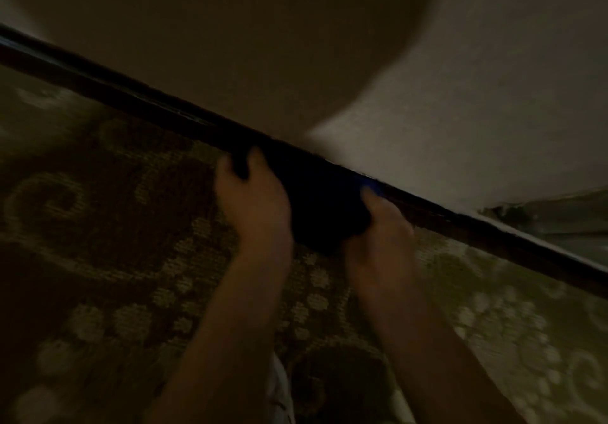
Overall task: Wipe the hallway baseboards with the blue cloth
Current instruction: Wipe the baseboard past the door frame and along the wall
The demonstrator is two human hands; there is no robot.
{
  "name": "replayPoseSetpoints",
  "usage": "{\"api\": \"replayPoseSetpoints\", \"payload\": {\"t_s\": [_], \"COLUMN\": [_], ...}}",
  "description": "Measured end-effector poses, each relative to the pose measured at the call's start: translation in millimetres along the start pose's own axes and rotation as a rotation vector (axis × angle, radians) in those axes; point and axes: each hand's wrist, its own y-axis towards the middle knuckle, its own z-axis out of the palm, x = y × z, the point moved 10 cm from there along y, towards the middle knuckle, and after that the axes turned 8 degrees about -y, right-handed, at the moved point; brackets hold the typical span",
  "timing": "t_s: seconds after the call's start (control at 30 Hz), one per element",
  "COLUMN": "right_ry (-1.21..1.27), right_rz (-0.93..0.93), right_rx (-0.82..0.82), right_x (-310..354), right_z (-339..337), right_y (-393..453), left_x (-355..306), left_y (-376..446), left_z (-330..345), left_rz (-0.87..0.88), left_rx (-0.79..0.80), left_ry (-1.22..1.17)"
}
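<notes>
Head view, dim and blurred: dark baseboard (138, 94) running diagonally between pale wall (477, 94) and patterned carpet (98, 226). Blue cloth (316, 206) against baseboard, gripped by left hand (253, 200) and right hand (381, 242), fingers curled on its edges.

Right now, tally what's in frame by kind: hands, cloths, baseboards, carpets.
Hands: 2, left hand and right hand, each with a grip on the cloth
Dark blue cloth: 1, against the baseboard
Dark wooden baseboard: 1
Patterned brown and cream carpet: 1
Total: 5
</notes>
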Motion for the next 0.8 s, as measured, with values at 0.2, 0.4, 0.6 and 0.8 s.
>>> {"api": "replayPoseSetpoints", "payload": {"t_s": [0.2, 0.4, 0.6, 0.8], "right_ry": [-0.175, -0.117, -0.261, -0.135], "right_rz": [0.065, -0.036, 0.059, -0.011], "right_rx": [0.005, -0.347, -0.124, -0.083], "right_x": [-11, 20, -37, -17], "right_z": [40, -27, 77, 63], "right_y": [0, 7, -7, -8], "left_x": [-9, 23, -32, -42], "left_y": [38, -26, 44, 56], "left_z": [-15, 20, -50, -26], "left_rz": [-0.115, -0.277, -0.252, -0.229], "left_rx": [0.002, 0.534, 0.079, 0.372], "left_ry": [-0.098, 0.109, -0.181, 0.041]}}
